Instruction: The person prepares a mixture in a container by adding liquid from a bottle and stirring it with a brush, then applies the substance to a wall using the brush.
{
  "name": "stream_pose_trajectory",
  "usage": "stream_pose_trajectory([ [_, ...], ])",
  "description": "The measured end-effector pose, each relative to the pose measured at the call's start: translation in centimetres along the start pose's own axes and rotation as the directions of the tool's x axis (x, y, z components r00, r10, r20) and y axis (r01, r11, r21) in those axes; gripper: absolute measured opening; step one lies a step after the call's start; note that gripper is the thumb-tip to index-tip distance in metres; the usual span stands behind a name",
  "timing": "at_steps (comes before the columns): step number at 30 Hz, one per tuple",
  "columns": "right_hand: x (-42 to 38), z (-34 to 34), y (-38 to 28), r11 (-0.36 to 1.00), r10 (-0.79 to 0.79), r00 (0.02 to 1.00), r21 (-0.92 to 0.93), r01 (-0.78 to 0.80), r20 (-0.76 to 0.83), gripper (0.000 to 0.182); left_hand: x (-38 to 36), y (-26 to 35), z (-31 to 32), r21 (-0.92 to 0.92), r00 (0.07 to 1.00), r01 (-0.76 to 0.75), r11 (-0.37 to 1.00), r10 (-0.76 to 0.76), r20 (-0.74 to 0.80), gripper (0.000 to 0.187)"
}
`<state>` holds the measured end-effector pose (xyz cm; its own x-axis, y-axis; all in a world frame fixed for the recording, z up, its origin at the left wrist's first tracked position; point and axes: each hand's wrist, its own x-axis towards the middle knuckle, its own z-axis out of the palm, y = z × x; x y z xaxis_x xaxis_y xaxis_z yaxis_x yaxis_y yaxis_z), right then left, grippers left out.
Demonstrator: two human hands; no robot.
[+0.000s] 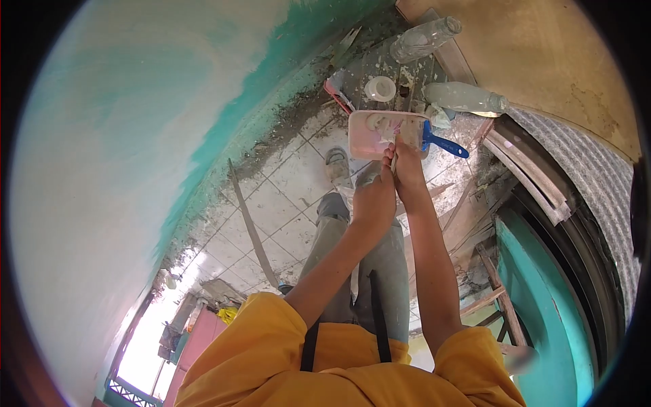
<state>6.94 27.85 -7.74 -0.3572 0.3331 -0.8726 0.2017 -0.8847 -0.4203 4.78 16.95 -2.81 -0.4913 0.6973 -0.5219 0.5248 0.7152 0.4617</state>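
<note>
My left hand (375,199) and my right hand (408,167) come together at the near edge of a pale pink tray (363,148). The fingers of both are closed around a thin, pale, stick-like thing (395,161), mostly hidden by them. Whitish paste (381,124) lies in the tray near my fingertips. A wide brush or scraper with a blue handle (447,144) rests across the tray's right end, its handle sticking out past the rim. Neither hand touches that handle.
Behind the tray stand a white tub (380,89) and a clear bottle (427,39); another bottle (466,98) lies to the right. A half-painted wall (169,102) rises on the left. Wood strips (254,227) lie on the dirty tiled floor (288,197).
</note>
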Motion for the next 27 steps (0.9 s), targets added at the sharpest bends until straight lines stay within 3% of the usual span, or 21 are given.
stream_pose_trajectory([
  [5,1.2,0.6,-0.9,0.992,0.076,0.996,-0.096,-0.08,-0.046,0.026,0.2,0.0,0.1,-0.01,0.998,-0.002,1.0,0.002,-0.064,0.013],
  [14,2.4,1.0,-0.9,0.984,0.106,0.989,-0.135,-0.12,-0.107,0.027,-0.3,-0.2,0.2,-0.069,0.999,0.024,0.997,-0.027,-0.046,0.017],
  [17,2.7,1.0,-0.9,0.981,0.069,0.99,-0.174,-0.091,-0.125,0.028,-0.4,0.2,-0.5,-0.086,0.999,0.037,0.996,-0.037,0.004,0.018],
  [27,3.0,1.1,-0.7,0.969,0.006,0.99,-0.243,-0.041,-0.144,0.034,-0.1,0.0,-0.3,-0.127,0.999,0.009,0.992,-0.014,-0.036,0.015],
])
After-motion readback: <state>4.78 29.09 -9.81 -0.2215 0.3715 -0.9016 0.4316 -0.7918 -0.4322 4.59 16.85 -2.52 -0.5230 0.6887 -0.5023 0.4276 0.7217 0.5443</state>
